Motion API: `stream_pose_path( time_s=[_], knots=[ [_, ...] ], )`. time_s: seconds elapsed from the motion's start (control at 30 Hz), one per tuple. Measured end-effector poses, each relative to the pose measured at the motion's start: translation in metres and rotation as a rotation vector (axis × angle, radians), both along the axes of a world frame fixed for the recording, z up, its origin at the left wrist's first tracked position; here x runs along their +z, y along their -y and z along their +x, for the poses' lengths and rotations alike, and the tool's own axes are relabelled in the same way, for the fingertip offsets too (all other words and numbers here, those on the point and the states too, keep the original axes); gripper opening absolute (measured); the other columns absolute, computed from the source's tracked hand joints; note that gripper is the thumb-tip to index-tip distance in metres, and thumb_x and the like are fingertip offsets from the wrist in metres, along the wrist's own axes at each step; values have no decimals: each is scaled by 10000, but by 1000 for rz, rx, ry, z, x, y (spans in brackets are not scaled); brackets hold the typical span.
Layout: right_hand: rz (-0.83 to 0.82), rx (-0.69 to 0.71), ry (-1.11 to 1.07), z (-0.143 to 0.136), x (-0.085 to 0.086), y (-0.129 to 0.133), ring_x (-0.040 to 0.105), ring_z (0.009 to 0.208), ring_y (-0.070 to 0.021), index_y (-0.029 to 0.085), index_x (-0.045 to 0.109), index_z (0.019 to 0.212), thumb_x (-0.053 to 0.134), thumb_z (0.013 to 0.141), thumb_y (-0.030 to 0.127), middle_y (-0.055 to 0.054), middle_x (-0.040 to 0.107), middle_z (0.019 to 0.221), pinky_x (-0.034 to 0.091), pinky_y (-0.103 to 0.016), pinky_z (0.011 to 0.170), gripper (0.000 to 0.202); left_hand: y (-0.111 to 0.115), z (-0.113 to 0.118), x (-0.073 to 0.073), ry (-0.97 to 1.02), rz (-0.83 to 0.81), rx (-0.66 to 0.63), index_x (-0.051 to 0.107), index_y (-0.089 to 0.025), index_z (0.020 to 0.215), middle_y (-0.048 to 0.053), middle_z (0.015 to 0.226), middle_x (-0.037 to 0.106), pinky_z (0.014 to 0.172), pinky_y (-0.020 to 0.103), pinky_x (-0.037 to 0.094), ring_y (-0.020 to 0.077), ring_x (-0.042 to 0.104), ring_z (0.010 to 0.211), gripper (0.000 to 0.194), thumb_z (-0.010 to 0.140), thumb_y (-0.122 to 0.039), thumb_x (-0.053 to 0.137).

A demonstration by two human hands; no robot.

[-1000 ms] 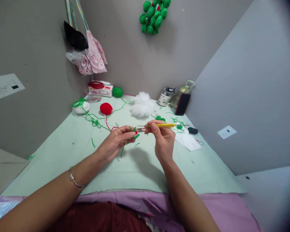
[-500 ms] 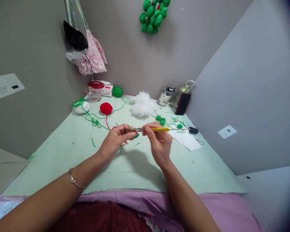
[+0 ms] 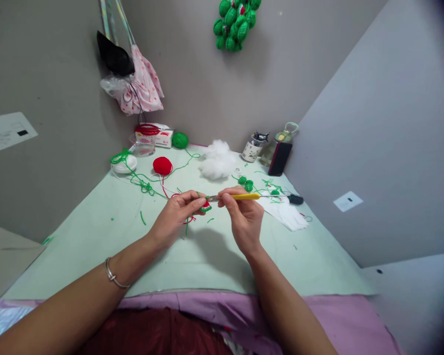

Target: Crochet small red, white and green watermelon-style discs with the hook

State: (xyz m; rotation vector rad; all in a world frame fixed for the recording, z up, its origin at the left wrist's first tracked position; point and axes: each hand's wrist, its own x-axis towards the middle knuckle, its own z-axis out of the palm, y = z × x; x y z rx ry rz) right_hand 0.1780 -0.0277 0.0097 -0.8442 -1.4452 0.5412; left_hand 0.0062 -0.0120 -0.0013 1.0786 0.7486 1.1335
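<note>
Between the fingertips of my left hand is a small crocheted piece, red with a green and white edge. My right hand is closed round a crochet hook with a yellow handle. The hook's metal tip meets the piece at my left fingers; whether it is inside a stitch I cannot make out. Green and red yarn ends hang below my left hand. A green strand runs left from my fingers to a loose green yarn tangle.
Behind my hands are a red yarn ball, a green yarn ball and white stuffing. Small green crocheted pieces and a black-handled tool lie right, near a phone and a pen cup.
The crocheted piece has turned in my left fingers, so more of its red face and pale edge shows. Both hands stay nearly in place.
</note>
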Motion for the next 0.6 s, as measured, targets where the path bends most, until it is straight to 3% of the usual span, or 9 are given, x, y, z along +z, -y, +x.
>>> stream_pose_path(
  time_s=[0.6],
  knots=[
    [-79, 32, -93, -1, 5, 2, 639, 707, -141, 216, 747, 858, 696, 960, 341, -19, 711, 844, 558, -308, 671, 169, 0, 0, 0, 20, 5, -18, 680, -194, 757, 1, 838, 612, 731, 278, 459, 150, 563, 802, 282, 860, -420, 812]
  ],
)
